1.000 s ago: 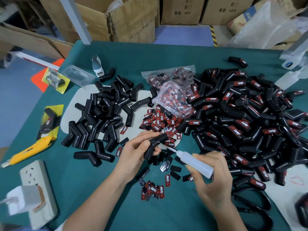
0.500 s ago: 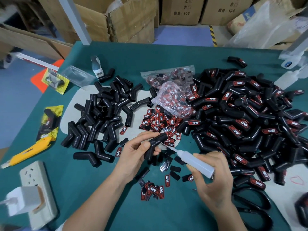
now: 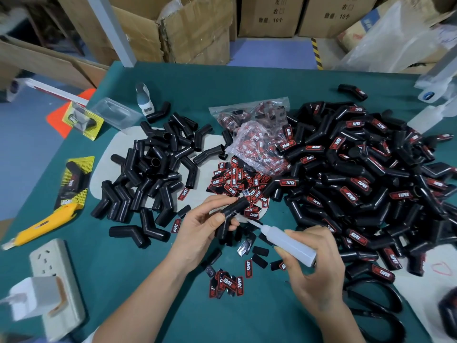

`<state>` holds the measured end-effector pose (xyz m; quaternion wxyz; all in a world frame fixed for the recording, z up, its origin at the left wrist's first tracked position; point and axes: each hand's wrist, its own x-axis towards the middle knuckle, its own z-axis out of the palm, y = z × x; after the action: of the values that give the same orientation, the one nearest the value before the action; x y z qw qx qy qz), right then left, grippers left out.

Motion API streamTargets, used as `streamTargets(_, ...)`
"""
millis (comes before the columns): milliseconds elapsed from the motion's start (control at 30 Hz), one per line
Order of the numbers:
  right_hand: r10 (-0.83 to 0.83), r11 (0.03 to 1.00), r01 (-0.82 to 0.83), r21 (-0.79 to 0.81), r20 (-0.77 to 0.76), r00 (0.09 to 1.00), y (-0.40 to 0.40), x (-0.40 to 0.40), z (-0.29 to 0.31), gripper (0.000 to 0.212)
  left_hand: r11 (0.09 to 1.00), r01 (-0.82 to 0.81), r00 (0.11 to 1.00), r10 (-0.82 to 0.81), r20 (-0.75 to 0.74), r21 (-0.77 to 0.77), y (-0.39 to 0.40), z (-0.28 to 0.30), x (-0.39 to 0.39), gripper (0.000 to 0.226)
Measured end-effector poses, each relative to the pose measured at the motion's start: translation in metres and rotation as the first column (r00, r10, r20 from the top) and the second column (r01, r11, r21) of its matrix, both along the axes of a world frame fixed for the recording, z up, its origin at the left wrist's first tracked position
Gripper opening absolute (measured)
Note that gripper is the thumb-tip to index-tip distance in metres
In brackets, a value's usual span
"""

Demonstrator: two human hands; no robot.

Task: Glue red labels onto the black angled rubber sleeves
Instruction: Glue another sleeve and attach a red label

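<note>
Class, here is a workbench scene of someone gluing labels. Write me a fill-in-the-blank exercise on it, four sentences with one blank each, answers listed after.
1. The left hand holds one black angled sleeve that bears no ____.
2. The right hand grips a translucent glue ____ with its nozzle aimed at the sleeve.
3. The yellow utility knife lies on the ____ side of the table.
4. The sleeves in the big pile on the right carry ____ labels.

Missing words: label; bottle; left; red
</note>
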<state>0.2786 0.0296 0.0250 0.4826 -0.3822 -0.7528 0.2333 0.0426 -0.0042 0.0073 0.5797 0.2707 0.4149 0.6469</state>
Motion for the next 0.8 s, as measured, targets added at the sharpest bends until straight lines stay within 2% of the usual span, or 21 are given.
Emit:
streamTargets(133, -0.029, 1.000, 0.029, -0.007, -0.005, 1.000, 0.0015, -0.0013, 0.0051, 0.028, 1.000, 0.002, 1.000, -0.002, -0.019, 0.005, 0.0005, -0.0013, -0.0013, 0.054)
streamTargets(367, -0.040, 0.999, 0.040, 0.003, 0.005, 0.999, 0.0014, -0.0009, 0.0061, 0.024, 1.000, -0.010, 0.999, 0.011, -0.039, 0.008, 0.0017, -0.0011, -0.0009, 0.056)
streamTargets(800, -0.010, 1.000, 0.010, 0.013, 0.002, 1.000, 0.0003, -0.0012, 0.0087, 0.028, 1.000, -0.008, 0.999, 0.008, -0.035, 0.002, 0.0011, 0.0019, 0.0005, 0.056)
